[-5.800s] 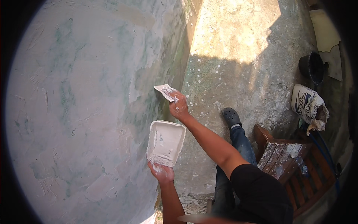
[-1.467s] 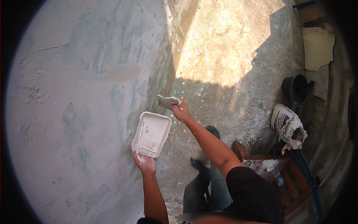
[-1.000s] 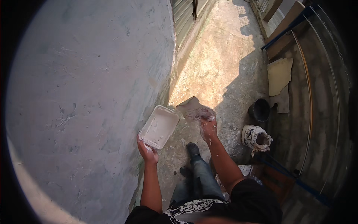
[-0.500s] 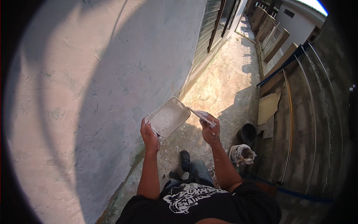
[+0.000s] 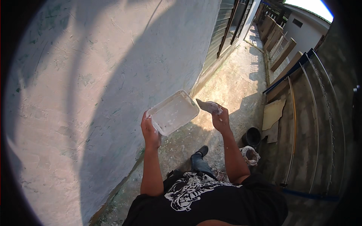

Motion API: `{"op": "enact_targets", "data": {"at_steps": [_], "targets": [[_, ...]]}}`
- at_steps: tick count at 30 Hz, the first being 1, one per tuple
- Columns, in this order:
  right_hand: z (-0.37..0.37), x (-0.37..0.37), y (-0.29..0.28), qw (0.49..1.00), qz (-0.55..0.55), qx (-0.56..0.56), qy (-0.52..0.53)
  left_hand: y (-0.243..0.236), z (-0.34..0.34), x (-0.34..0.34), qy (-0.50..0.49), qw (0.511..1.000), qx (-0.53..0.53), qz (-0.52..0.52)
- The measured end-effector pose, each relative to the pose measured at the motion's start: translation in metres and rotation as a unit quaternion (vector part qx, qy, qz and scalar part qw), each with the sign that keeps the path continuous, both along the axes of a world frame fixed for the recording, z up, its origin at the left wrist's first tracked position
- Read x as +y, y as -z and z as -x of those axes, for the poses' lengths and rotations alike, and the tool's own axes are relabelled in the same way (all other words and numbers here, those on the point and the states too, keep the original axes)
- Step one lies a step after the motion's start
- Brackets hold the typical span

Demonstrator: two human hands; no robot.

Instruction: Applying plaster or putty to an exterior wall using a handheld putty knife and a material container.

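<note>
My left hand (image 5: pixel 150 132) is closed on the near left edge of a shallow white rectangular tray (image 5: pixel 177 115), tilted so that its inside faces me. Thin white smears and specks mark the tray's bottom. Just to its right, my right hand (image 5: pixel 221 119) grips a putty knife (image 5: pixel 204 106) whose flat blade points left toward the tray's right rim, a small gap apart. White paste coats the putty knife near my fingers, and both hands carry white spots. The putty knife's handle is mostly hidden in my grasp.
A patchy plastered wall (image 5: pixel 124 90) runs along my left, with a louvred window (image 5: pixel 215 37) farther on. To my right stand a black bucket (image 5: pixel 251 136) and a white sack (image 5: pixel 250 154). Beyond them a yellowish board (image 5: pixel 273 112) and metal poles (image 5: pixel 292 132) lean by a dark wall.
The putty knife has turned, so its blade now shows broad instead of nearly edge-on. The tray and both hands sit slightly farther right in view. One foot has stepped forward.
</note>
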State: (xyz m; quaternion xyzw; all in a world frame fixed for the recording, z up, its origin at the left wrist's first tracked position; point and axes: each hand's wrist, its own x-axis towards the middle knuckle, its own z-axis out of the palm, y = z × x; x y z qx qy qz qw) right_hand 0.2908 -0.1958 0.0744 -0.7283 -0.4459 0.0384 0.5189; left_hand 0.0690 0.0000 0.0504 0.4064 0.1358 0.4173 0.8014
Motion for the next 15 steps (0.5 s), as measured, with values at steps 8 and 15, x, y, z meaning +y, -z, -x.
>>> {"op": "enact_targets", "data": {"at_steps": [8, 15], "targets": [[-0.004, -0.016, -0.073, 0.862, -0.281, 0.418, -0.059, -0.005, 0.005, -0.015, 0.0, 1.0, 0.01, -0.006], [-0.004, -0.002, -0.046, 0.863, -0.255, 0.432, -0.053, -0.007, 0.002, -0.031, -0.004, 0.999, 0.033, 0.026]]}}
